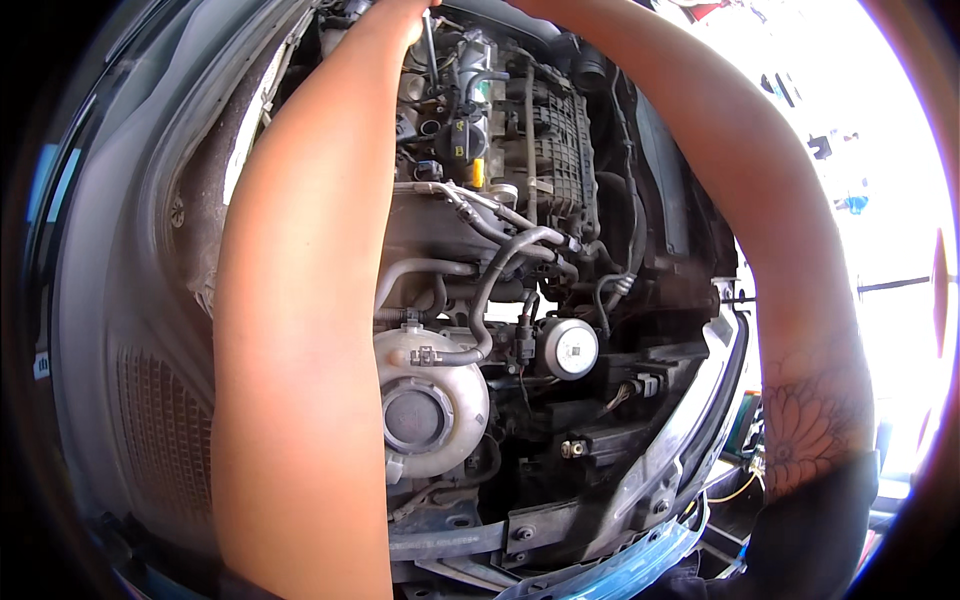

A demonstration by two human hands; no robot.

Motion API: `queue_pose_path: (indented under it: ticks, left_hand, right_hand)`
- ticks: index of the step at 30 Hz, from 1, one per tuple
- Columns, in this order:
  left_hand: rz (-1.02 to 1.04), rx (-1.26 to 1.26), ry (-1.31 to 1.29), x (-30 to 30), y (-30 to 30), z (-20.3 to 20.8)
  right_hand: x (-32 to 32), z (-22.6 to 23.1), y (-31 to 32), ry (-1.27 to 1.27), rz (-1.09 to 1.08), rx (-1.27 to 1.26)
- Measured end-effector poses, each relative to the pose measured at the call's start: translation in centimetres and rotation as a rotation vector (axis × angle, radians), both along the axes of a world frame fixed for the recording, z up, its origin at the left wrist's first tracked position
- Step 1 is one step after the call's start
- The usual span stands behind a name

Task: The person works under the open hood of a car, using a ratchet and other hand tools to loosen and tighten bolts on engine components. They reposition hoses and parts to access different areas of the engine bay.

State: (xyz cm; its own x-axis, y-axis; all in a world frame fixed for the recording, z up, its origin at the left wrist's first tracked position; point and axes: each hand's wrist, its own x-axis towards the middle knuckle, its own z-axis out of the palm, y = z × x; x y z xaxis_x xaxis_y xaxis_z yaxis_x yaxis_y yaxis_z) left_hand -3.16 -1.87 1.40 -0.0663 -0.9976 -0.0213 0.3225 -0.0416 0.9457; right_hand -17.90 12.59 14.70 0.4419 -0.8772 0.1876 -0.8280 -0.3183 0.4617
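Both my arms reach forward over an open engine bay, and the upper edge of the picture cuts off most of each hand. My left hand (408,12) is at the top of a slim metal tool shaft (430,50), apparently closed around its upper end. The shaft stands nearly upright and goes down beside the engine (478,70). Only a sliver of my right hand (530,5) shows, to the right of the left one; its fingers are hidden. Below the hands are a black oil filler cap (462,139) and a yellow dipstick handle (478,173).
A ribbed black intake manifold (560,150) lies right of the engine top. Nearer are a bent grey hose (490,290), a whitish coolant tank (470,400) and a round silver-capped part (570,350). The front crossmember (450,542) spans the near side. A windshield cowl (160,400) runs along the left.
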Motion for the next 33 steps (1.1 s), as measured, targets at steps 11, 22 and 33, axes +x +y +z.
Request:
queue_pose_path:
  ticks: [11, 22, 33]
  left_hand:
    - [0.057, -0.070, -0.124, 0.3, 0.9, 0.4]
    - [0.079, -0.109, -0.136, 0.6, -1.1, -1.0]
    - [-0.025, -0.100, 0.063, 0.0, 2.6, 1.5]
  right_hand:
    - [-0.3, 0.0, -0.1, 0.087, 0.018, -0.095]
    - [1.2, -2.1, -4.3, -0.073, -0.298, -0.309]
    - [1.5, 2.1, 0.9, -0.228, -0.290, 0.479]
